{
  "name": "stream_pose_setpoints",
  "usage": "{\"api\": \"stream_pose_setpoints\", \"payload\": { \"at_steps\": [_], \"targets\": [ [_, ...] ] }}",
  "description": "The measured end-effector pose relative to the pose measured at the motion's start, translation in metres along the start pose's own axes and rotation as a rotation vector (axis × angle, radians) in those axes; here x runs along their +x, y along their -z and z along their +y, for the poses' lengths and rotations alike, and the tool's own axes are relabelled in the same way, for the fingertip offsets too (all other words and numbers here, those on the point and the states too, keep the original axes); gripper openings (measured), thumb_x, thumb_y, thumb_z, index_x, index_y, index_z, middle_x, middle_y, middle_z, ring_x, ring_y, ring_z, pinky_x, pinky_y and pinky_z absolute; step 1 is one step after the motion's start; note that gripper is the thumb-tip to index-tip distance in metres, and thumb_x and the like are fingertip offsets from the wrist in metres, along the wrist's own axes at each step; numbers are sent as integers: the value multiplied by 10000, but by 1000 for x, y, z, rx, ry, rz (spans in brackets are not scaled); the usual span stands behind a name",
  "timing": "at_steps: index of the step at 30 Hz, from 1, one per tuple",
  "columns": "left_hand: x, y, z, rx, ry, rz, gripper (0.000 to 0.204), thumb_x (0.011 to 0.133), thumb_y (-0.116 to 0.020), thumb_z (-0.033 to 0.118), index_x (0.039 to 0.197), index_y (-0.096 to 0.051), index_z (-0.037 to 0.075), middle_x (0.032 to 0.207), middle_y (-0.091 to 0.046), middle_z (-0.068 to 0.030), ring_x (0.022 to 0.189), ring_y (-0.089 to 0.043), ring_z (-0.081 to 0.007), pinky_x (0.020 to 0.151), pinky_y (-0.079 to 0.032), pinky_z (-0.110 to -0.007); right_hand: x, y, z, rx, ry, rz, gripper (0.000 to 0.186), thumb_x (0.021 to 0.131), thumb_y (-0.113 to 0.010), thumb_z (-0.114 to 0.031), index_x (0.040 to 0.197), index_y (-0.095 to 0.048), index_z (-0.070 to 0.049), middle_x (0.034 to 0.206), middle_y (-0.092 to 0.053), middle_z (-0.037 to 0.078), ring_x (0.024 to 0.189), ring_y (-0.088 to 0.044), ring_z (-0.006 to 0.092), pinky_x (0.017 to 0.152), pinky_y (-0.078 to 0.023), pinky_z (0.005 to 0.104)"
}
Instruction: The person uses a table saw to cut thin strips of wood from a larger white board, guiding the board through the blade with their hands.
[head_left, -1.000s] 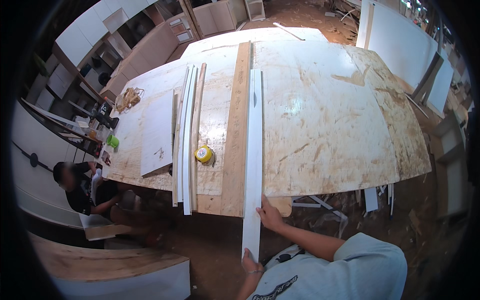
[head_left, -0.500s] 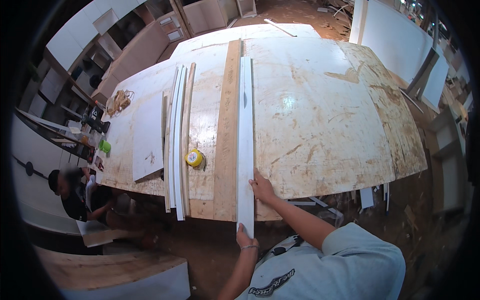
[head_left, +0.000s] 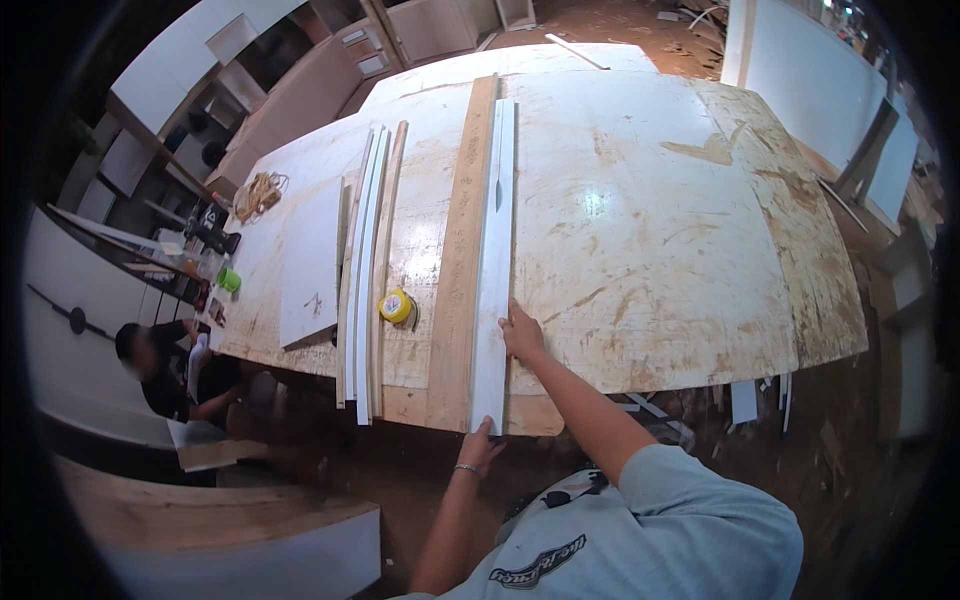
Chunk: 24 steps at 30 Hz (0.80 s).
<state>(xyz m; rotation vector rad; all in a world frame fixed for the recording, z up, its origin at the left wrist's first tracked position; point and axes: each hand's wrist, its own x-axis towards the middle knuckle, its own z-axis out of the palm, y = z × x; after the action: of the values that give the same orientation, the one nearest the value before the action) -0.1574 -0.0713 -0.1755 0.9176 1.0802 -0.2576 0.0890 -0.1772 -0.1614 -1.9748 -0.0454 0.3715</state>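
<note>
In the head view, the long white board (head_left: 489, 310) lies lengthwise at the middle of the frame, on the large stained table (head_left: 640, 260). Its near end reaches the table's near edge, in the lower middle of the frame.

The left hand (head_left: 481, 450) grasps this near end, with the thumb placed on top. The right hand (head_left: 524, 335) is a little higher in the frame and grasps the right edge of the same board; its thumb is on the upper face.

Just beside the white board, on its left, runs a brown wooden board (head_left: 463, 230). More to the left stand out a yellow tape measure (head_left: 396, 307), a group of narrow strips (head_left: 374, 270) and a white panel (head_left: 313, 255).

Toward the left of the frame, near the table's side, there are a tan tangled bundle (head_left: 260, 196), a dark power tool (head_left: 212, 232) and a green cup (head_left: 229, 280). Below them, at left, another person (head_left: 172, 385) in dark clothes is seen. Pale cabinets (head_left: 180, 62) fill the upper left.
</note>
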Motion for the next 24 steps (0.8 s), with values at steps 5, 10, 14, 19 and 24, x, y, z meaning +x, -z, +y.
{"api": "stream_pose_setpoints", "payload": {
  "at_steps": [5, 10, 14, 19, 24],
  "targets": [
    [-47, -26, 10, 374, -124, -86, 456, 1065, -549, 367, 1152, -613, -77, 948, -742, -169, 832, -749, -269, 720, -606, -342, 20, 2, 26, -57, 73, 112, 583, 1001, -582, -174, 1546, -381, -118, 802, -726, 188, 574, -690, 272, 643, -576, 424],
    [-35, -22, -15, 313, -261, 68, 445, 1058, -567, 392, 1010, -617, -47, 841, -707, -126, 734, -712, -207, 647, -578, -312, -1, 1, 25, -3, 142, 48, 628, 990, -587, -186, 1551, -327, -75, 929, -713, 237, 749, -678, 372, 775, -550, 482],
    [-28, -17, -32, 316, -360, 135, 430, 1072, -543, 373, 970, -620, -38, 760, -658, -91, 619, -629, -157, 594, -545, -299, -88, -2, 29, 52, 110, -209, 794, 949, -625, -162, 1589, -173, -30, 1075, -687, 316, 1014, -650, 510, 917, -509, 556],
    [-35, -40, -27, 332, -428, 133, 413, 1098, -473, 317, 949, -626, -36, 752, -656, -87, 603, -610, -143, 582, -537, -296, -146, -3, 39, 32, 94, -321, 870, 956, -609, -127, 1597, -43, 34, 821, -702, 222, 750, -698, 407, 738, -548, 501],
    [-21, -50, -19, 211, -373, 166, 409, 1103, -439, 278, 927, -627, -39, 736, -654, -87, 581, -617, -141, 549, -532, -287, -127, 1, 33, -56, 38, -337, 834, 960, -611, -134, 1584, -93, 62, 779, -699, 214, 700, -695, 398, 689, -546, 491]
  ]
}}
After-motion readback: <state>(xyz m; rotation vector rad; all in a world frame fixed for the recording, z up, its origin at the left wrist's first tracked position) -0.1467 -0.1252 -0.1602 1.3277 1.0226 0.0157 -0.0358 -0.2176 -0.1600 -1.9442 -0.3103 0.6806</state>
